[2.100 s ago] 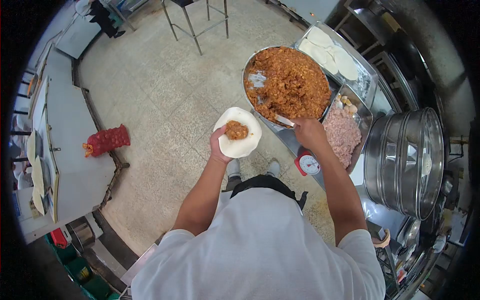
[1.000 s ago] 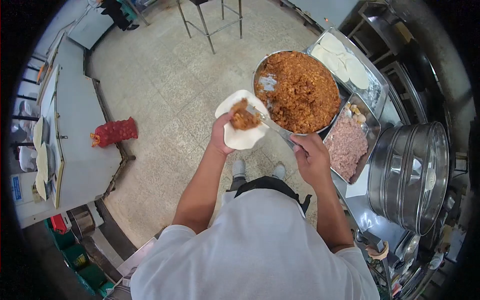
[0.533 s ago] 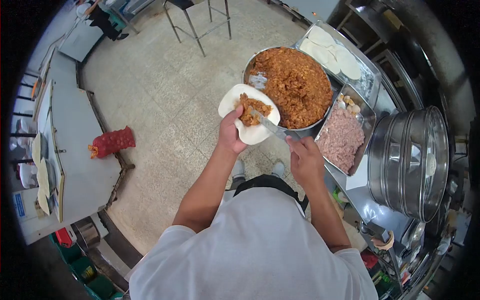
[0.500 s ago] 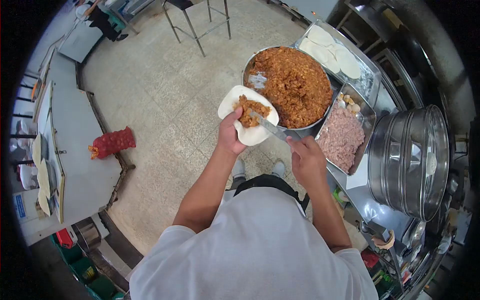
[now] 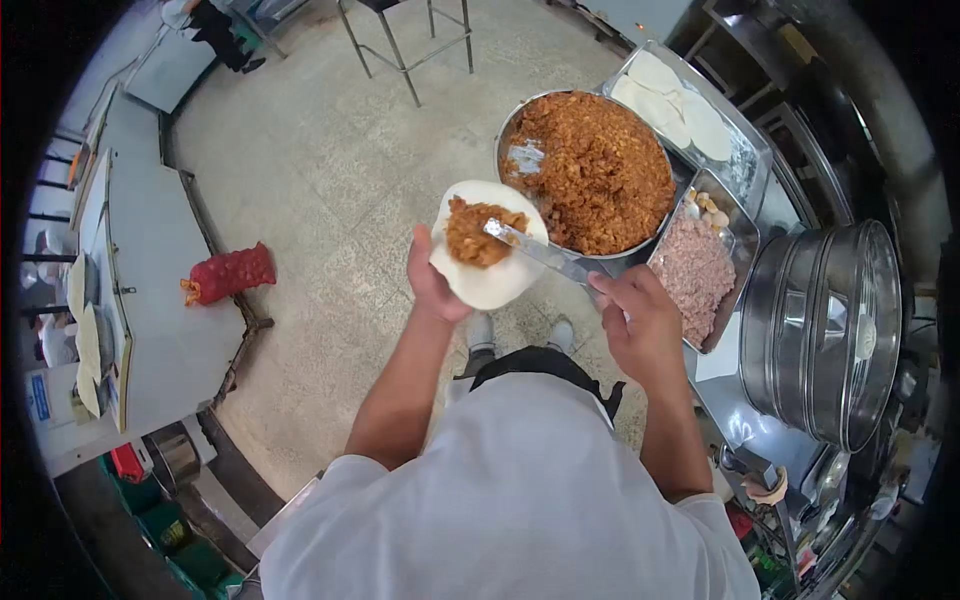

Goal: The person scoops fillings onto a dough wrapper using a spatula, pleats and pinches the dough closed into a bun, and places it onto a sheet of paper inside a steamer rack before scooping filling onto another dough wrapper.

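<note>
A round white dough wrapper (image 5: 495, 285) lies across my left hand (image 5: 436, 285), whose palm and fingers support it from below. Reddish-brown filling (image 5: 470, 235) sits in a mound on the dough. My right hand (image 5: 640, 320) grips a flat metal spatula (image 5: 555, 260), its tip over the filling's right side. Just beyond the dough is a large round pan (image 5: 500, 165) heaped with brown filling (image 5: 600, 170). To its right, a metal tray (image 5: 745, 255) holds pink minced meat (image 5: 693, 270) and a few pale yellowish pieces.
Dough sheets (image 5: 655, 95) lie in a tray at the upper right. Stacked metal steamers (image 5: 820, 330) stand at the right. A red mesh sack (image 5: 232, 275) is at the left, near a white counter (image 5: 165, 290). A stool (image 5: 405, 65) and another person (image 5: 212, 30) are farther off.
The dough has turned and tilted on my left hand, and its thumb has come off the filling. The spatula's tip has shifted slightly left, and my right hand has moved a little right and down.
</note>
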A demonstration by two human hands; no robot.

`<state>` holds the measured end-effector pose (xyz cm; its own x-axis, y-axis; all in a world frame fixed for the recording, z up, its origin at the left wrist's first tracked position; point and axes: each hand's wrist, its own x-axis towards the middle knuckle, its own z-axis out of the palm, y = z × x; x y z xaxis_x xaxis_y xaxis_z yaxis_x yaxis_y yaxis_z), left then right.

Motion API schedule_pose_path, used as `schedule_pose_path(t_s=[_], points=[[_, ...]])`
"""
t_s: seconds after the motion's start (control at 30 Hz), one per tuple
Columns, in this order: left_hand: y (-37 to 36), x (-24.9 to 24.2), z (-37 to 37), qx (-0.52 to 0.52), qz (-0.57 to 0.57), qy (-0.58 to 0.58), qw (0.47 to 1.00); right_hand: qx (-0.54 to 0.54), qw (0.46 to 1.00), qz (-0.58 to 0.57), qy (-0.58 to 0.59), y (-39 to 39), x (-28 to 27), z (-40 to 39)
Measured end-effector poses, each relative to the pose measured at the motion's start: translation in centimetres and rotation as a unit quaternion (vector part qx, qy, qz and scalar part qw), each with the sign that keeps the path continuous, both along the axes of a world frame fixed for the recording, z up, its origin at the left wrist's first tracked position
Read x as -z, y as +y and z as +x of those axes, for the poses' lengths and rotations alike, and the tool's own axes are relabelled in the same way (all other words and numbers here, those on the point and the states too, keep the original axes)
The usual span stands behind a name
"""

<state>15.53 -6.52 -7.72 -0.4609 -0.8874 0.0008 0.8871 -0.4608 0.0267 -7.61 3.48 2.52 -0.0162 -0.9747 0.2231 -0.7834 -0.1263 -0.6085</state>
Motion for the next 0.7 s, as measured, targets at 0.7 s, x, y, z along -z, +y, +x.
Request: schedule_pose_path(t_s=[0.7], points=[[0.2,3.1,-1.1,0.050,-0.016,-0.153,0.987,-0.012,0.999,0.023,-0.045,0.2,2.9,-0.5]])
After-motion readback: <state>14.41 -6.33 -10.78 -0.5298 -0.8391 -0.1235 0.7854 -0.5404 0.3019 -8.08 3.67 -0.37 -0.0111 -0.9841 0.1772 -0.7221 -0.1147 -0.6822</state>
